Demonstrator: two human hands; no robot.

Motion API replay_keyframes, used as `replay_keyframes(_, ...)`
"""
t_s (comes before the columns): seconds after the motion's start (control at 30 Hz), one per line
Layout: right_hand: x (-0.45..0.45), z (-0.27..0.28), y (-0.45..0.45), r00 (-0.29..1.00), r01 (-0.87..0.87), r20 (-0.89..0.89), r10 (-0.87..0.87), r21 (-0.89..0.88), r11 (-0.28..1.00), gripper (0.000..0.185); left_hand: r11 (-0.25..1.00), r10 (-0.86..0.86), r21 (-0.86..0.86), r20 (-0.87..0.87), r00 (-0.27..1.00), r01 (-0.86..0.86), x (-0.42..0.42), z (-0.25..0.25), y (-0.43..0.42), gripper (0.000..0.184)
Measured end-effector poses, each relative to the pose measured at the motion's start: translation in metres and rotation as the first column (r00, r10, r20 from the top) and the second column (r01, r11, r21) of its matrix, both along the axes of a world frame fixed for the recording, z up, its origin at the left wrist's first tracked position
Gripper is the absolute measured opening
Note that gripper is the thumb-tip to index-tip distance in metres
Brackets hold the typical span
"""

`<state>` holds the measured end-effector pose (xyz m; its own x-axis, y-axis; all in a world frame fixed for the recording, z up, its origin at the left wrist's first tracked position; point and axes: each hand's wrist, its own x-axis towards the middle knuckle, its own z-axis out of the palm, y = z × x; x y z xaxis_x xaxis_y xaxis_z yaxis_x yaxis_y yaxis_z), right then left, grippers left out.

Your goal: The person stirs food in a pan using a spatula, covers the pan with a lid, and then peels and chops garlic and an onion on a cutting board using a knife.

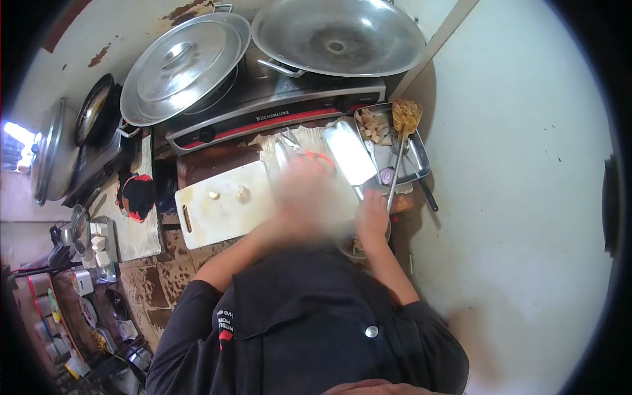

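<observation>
A white cutting board (227, 217) lies on the counter in front of me, with a small pale piece (214, 195) and a larger pale piece (243, 193) on it. My left hand (301, 197) is over the board's right part, smeared by motion, so its fingers and anything in them cannot be made out. Just beyond it are red-handled scissors (321, 158) and a bright cleaver blade (349, 151). My right hand (373, 209) is at the board's right end, near the cleaver's lower end, its fingers together; what they hold is hidden.
A metal tray (421, 158) at the right holds chopped pieces, a purple onion piece (386, 176) and utensils, with a long-handled strainer (407, 118) across it. Behind stand a gas stove (276, 115), a lidded pot (187, 69) and a large wok (339, 39).
</observation>
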<state>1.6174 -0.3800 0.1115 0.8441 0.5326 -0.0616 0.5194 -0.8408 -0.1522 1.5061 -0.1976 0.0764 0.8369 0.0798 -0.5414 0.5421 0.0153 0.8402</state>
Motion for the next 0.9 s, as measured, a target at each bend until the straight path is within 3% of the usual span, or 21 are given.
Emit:
replay_keyframes(0.07,-0.010,0.000,-0.004,0.999,-0.011,-0.028,0.021,0.320,0.947,0.031,0.997,-0.033,-0.068,0.000,0.999,0.033,0.011,0.017,-0.011,0.037)
replay_keyframes(0.1,-0.016,0.000,-0.004,0.999,-0.012,-0.038,0.034,0.469,0.883,0.036,0.997,-0.078,0.020,0.131,0.988,0.076,0.015,0.022,-0.018,0.039)
replay_keyframes(0.17,-0.034,0.016,0.011,0.933,0.156,-0.349,0.086,0.608,0.778,0.049,0.977,-0.163,0.183,0.307,0.937,0.110,0.021,0.013,-0.024,0.043)
replay_keyframes(0.2,-0.038,-0.018,0.013,0.949,-0.118,-0.178,0.259,0.562,0.819,0.054,0.961,-0.195,0.256,0.355,0.914,0.105,0.024,0.001,-0.024,0.044)
replay_keyframes(0.23,-0.047,-0.019,0.020,0.929,-0.252,-0.062,0.364,0.613,0.748,0.065,0.940,-0.225,0.329,0.398,0.889,0.091,0.027,-0.003,-0.025,0.045)
replay_keyframes(0.3,-0.046,-0.007,0.022,0.850,-0.299,-0.139,0.508,0.666,0.684,0.063,0.917,-0.116,0.396,0.374,0.920,-0.046,0.016,0.019,-0.018,0.041)
replay_keyframes(0.37,-0.007,0.019,0.020,0.720,-0.430,-0.323,0.614,0.487,0.760,0.050,0.899,-0.007,0.404,0.405,0.914,-0.172,0.003,0.074,-0.015,0.035)
replay_keyframes(0.4,0.016,0.025,0.022,0.774,-0.477,-0.322,0.545,0.270,0.836,0.033,0.913,0.008,0.362,0.446,0.895,-0.189,-0.009,0.099,-0.010,0.032)
replay_keyframes(0.43,0.039,0.017,0.012,0.875,-0.454,0.030,0.482,0.393,0.800,0.026,0.930,0.078,0.303,0.391,0.917,-0.208,-0.021,0.098,-0.002,0.030)
replay_keyframes(0.47,0.071,0.006,0.008,0.887,-0.461,0.136,0.440,0.277,0.843,0.017,0.941,0.148,0.244,0.332,0.932,-0.236,-0.033,0.098,0.005,0.028)
replay_keyframes(0.5,0.094,-0.009,-0.001,0.922,-0.369,0.144,0.358,0.057,0.928,0.017,0.942,0.259,0.174,0.159,0.953,-0.286,-0.048,0.077,0.016,0.027)
replay_keyframes(0.53,0.110,-0.013,-0.009,0.864,-0.359,0.258,0.432,-0.283,0.889,0.017,0.927,0.362,0.115,-0.027,0.932,-0.357,-0.063,0.064,0.023,0.027)
replay_keyframes(0.63,0.147,-0.030,-0.009,0.884,-0.388,0.093,0.459,-0.404,0.829,0.024,0.833,0.340,0.380,0.220,0.914,-0.402,-0.104,0.061,0.021,0.028)
replay_keyframes(0.7,0.155,-0.032,0.000,0.871,-0.429,0.036,0.490,-0.431,0.794,0.024,0.737,0.242,0.624,0.116,0.963,-0.260,-0.142,0.019,0.032,0.032)
replay_keyframes(0.73,0.157,-0.029,0.004,0.870,-0.444,0.002,0.494,-0.436,0.783,0.024,0.710,0.263,0.675,0.013,0.965,-0.203,-0.150,0.035,0.030,0.032)
replay_keyframes(0.83,0.156,-0.014,0.015,0.856,-0.475,-0.076,0.512,-0.510,0.717,0.024,0.650,0.425,0.645,0.130,0.896,-0.402,-0.173,0.050,0.016,0.032)
replay_keyframes(0.9,0.156,-0.007,0.019,0.864,-0.470,-0.125,0.487,-0.547,0.693,0.025,0.650,0.679,0.424,0.051,0.733,-0.631,-0.179,0.067,0.006,0.030)
